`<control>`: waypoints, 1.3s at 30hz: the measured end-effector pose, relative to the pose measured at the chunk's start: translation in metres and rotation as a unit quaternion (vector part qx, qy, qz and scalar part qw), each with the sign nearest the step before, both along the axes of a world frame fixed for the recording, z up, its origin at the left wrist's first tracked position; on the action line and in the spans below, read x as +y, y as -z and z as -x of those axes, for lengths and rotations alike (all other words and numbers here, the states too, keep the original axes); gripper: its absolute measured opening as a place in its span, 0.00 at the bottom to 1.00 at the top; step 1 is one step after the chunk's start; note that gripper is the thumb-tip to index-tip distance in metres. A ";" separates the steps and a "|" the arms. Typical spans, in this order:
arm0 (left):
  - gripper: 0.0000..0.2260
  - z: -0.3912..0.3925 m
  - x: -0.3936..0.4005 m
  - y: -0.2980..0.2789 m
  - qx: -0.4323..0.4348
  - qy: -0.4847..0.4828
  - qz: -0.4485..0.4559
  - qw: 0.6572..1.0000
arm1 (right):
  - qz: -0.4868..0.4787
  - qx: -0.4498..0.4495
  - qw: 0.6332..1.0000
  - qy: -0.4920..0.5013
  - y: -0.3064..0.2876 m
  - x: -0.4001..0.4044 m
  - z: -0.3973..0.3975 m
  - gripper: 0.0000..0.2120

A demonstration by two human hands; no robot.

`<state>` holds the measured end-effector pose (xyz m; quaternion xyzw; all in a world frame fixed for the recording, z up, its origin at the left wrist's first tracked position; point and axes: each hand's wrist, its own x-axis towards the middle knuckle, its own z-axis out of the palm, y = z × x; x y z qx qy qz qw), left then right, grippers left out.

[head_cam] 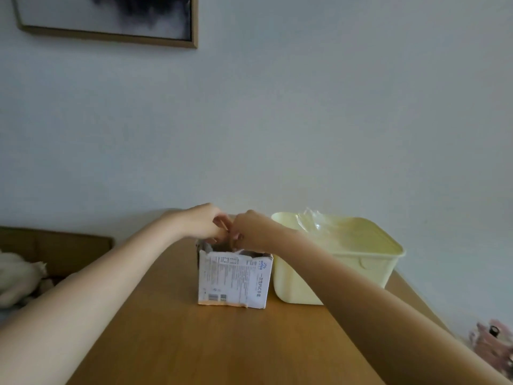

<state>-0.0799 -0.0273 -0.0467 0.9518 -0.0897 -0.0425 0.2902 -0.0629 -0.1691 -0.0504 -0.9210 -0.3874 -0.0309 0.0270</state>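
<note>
A white cardboard box (pixel 234 279) with blue printed text stands upright on the wooden table (pixel 222 343), its top torn open. Both of my hands meet just above that opening. My left hand (pixel 204 222) has its fingers curled down at the box's far rim. My right hand (pixel 248 227) is curled too, fingertips touching the left hand's. What the fingers pinch is hidden; it may be the box's torn top edge or something inside.
A pale yellow plastic bin (pixel 361 262) with clear plastic film (pixel 313 220) in it stands right of the box, touching it. A framed picture (pixel 111 20) hangs on the wall. A light bundle (pixel 19 276) lies at the left; a pinkish object (pixel 491 345) sits lower right.
</note>
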 end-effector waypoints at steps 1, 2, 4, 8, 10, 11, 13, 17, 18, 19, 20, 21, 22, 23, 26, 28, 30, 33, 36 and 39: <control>0.04 0.000 0.000 0.001 0.006 0.002 -0.003 1.000 | -0.006 -0.005 1.000 0.003 0.000 0.002 0.000 0.08; 0.04 0.000 0.000 0.002 0.008 -0.001 -0.004 1.000 | 0.003 0.000 1.000 0.003 0.001 0.003 -0.003 0.07; 0.07 -0.002 0.001 0.003 0.010 -0.019 -0.008 1.000 | 0.061 0.033 0.998 0.000 0.004 0.005 -0.006 0.05; 0.07 -0.004 0.002 0.007 0.019 -0.020 -0.032 0.999 | 0.048 0.033 0.998 0.032 0.013 0.006 -0.010 0.08; 0.08 -0.005 0.003 0.008 0.030 -0.012 -0.033 0.999 | 0.015 -0.017 0.999 0.041 0.013 0.005 -0.010 0.07; 0.09 -0.005 0.002 0.007 0.039 -0.009 -0.027 0.999 | 0.001 -0.029 0.998 0.047 0.012 0.004 -0.012 0.06; 0.11 -0.003 -0.001 0.006 0.046 -0.002 -0.025 0.999 | -0.039 -0.028 0.997 0.056 0.011 0.000 -0.016 0.05; 0.09 -0.005 -0.007 0.009 0.001 0.004 -0.037 0.999 | -0.096 0.046 0.993 0.057 0.007 -0.009 -0.019 0.10; 0.08 -0.006 -0.008 0.010 -0.011 0.002 -0.047 0.999 | -0.135 0.066 0.988 0.046 0.004 -0.012 -0.018 0.04; 0.07 -0.007 -0.009 0.010 -0.024 -0.003 -0.046 0.999 | -0.184 0.088 0.978 0.039 -0.001 -0.015 -0.017 0.02; 0.04 -0.008 -0.009 0.010 -0.032 -0.012 -0.045 0.998 | -0.236 0.108 0.965 0.036 -0.007 -0.017 -0.016 0.01; 0.02 -0.007 -0.011 0.010 -0.040 -0.019 -0.051 0.998 | -0.297 0.126 0.946 0.040 -0.013 -0.020 -0.016 0.04; 0.02 -0.006 -0.011 0.009 -0.042 -0.025 -0.070 0.996 | -0.368 0.143 0.918 0.046 -0.019 -0.023 -0.017 0.08; 0.02 -0.005 -0.012 0.010 -0.041 -0.029 -0.087 0.995 | -0.438 0.164 0.882 0.055 -0.024 -0.026 -0.019 0.12; 0.05 -0.004 -0.008 0.009 -0.026 -0.030 -0.041 0.998 | -0.565 0.238 0.785 0.086 -0.038 -0.039 -0.022 0.11; 0.07 -0.005 -0.002 0.006 -0.038 -0.032 0.048 0.998 | -0.581 0.278 0.758 0.104 -0.040 -0.050 -0.024 0.11; 0.20 -0.005 0.000 0.000 -0.018 -0.004 0.192 0.981 | -0.587 0.281 0.750 0.120 -0.040 -0.056 -0.026 0.11; 0.41 -0.007 -0.011 -0.011 0.046 0.028 0.360 0.931 | -0.595 0.256 0.754 0.109 -0.040 -0.061 -0.027 0.11; 0.22 -0.012 -0.030 -0.020 0.005 -0.015 0.431 0.902 | -0.586 0.226 0.774 0.078 -0.044 -0.068 -0.027 0.10; 0.07 -0.013 -0.043 -0.027 -0.031 -0.071 0.502 0.861 | -0.607 0.235 0.753 0.093 -0.047 -0.082 -0.026 0.07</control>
